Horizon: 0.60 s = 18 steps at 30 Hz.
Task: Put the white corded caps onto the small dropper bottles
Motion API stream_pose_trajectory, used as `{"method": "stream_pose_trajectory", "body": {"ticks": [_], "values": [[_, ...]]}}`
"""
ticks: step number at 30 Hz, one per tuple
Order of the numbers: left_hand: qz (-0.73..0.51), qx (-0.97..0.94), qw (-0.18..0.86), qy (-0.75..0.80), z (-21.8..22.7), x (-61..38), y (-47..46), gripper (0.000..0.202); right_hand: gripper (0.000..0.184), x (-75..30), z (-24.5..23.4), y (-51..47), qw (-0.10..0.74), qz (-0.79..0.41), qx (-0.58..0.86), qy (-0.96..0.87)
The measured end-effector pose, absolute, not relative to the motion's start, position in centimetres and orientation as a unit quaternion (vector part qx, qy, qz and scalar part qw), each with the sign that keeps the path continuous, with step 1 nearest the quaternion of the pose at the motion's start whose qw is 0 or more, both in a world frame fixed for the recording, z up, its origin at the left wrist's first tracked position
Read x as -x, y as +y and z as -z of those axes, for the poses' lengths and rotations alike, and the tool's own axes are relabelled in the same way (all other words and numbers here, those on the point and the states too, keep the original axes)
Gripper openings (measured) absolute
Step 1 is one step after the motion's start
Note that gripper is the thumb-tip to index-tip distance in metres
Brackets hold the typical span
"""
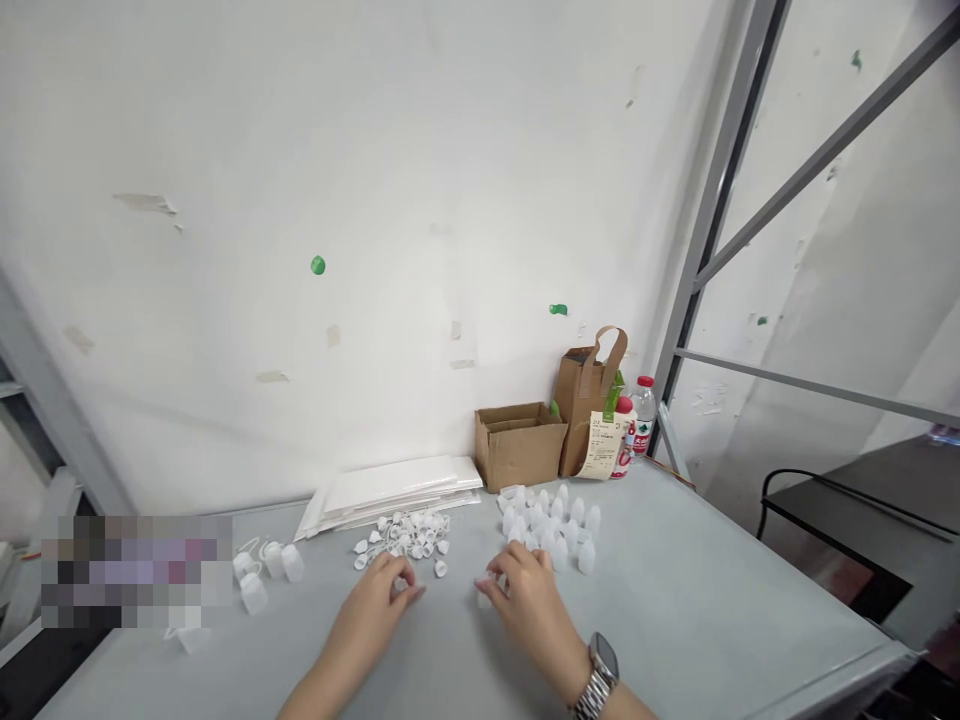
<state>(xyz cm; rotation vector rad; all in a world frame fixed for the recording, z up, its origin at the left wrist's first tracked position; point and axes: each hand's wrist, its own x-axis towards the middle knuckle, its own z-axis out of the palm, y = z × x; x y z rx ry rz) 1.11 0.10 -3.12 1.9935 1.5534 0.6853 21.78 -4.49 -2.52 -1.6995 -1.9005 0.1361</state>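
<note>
On the worktop (675,600), left hand (373,612) pinches a cap (402,584) beside its heap (405,533), right hand (536,610) a small bottle (485,594) beside upright bottles (556,522), each stock within reach.

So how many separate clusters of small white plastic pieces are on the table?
3: a caps pile just beyond the left hand, upright bottles beyond the right hand, and a few pieces at far left. The hands may hide more.

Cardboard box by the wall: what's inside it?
The cardboard box is open, but only its flaps and inner back wall show; its front wall hides any contents.
</note>
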Motion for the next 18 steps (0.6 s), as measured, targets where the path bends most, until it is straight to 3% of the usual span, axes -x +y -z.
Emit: {"method": "stream_pose_trajectory", "body": {"ticks": [7,10,14,18], "values": [[-0.379,-0.615,0.409,0.558,3.2,-1.8,0.4,0.030,0.023,-20.1,3.7,-4.5,0.257,-0.148,0.597,-0.745],[-0.426,-0.591,0.407,0.551,3.3,-1.9,0.4,0.035,0.028,-19.5,2.9,-2.9,0.310,-0.193,0.534,-0.763],[-0.501,-0.558,0.389,0.535,3.6,-1.8,0.7,0.039,0.012,-18.3,1.8,-0.2,0.361,-0.340,0.472,-0.729],[-0.529,-0.491,0.424,0.548,3.1,-1.7,0.7,0.046,0.022,-16.9,2.6,0.5,0.422,-0.506,0.407,-0.633]]}}
